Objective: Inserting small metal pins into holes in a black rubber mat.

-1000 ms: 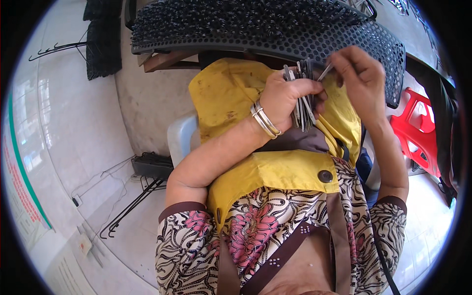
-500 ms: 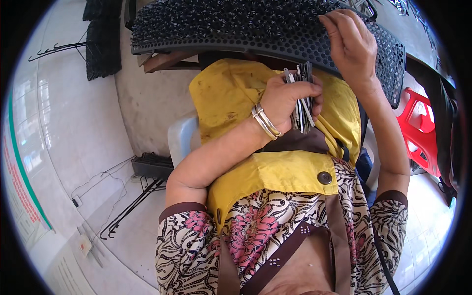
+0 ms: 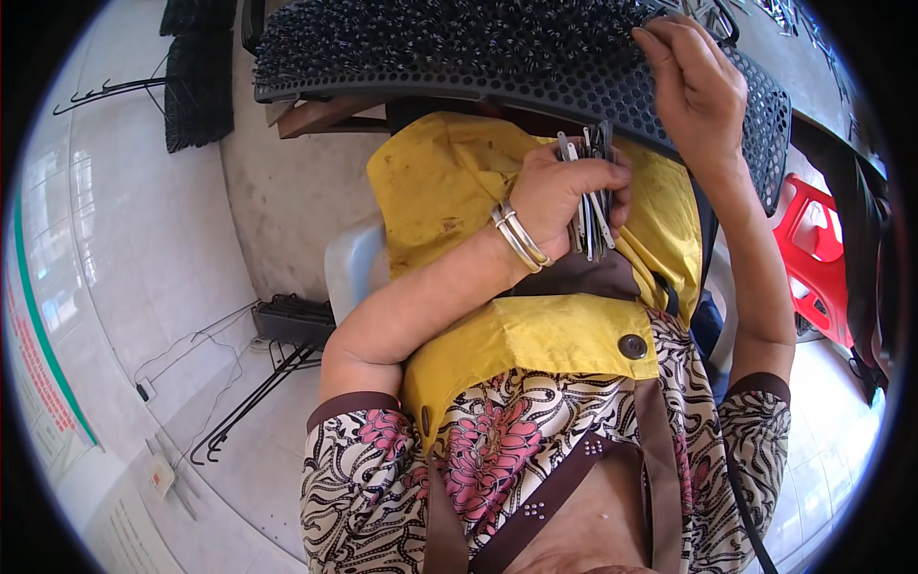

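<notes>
My left hand is closed around a bundle of thin flat metal strips, some silver and some dark, with small holes at their ends. The strips stick out above and below the fist, over my lap. My right hand is raised over the right part of a black perforated board. Its thumb and fingertips are pinched together beside a dense mass of upright dark pieces with pale tips standing on the board. Whatever the pinch holds is too small or hidden to make out.
A yellow apron covers my lap. At the right stands a red plastic stool; a pale blue chair edge shows at the left. Black hooked rods and a dark box-like object are by the left wall.
My right hand has shifted slightly to the right along the board, its fingers still pinched. The left hand with the metal strips has barely moved.
</notes>
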Motion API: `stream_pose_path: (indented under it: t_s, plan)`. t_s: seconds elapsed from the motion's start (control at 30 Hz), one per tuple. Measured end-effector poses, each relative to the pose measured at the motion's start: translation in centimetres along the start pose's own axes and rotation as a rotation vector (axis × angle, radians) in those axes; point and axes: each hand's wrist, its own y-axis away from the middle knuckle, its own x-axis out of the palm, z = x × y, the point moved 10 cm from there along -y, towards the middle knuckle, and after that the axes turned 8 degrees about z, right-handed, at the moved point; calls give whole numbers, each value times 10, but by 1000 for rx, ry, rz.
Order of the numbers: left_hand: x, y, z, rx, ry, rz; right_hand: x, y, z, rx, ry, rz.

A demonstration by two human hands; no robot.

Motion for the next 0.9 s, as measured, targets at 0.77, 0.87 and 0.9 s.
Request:
stream_pose_path:
  t_s: [0.77,0.87,0.9]
  plan:
    - [22,4,-7,-5,-116,163,42,57,-16,638,-740,479]
    - [30,5,-5,3,-151,203,38,65,-21,688,-795,400]
    - [28,5,-7,25,-151,156,39,68,-22,689,-795,398]
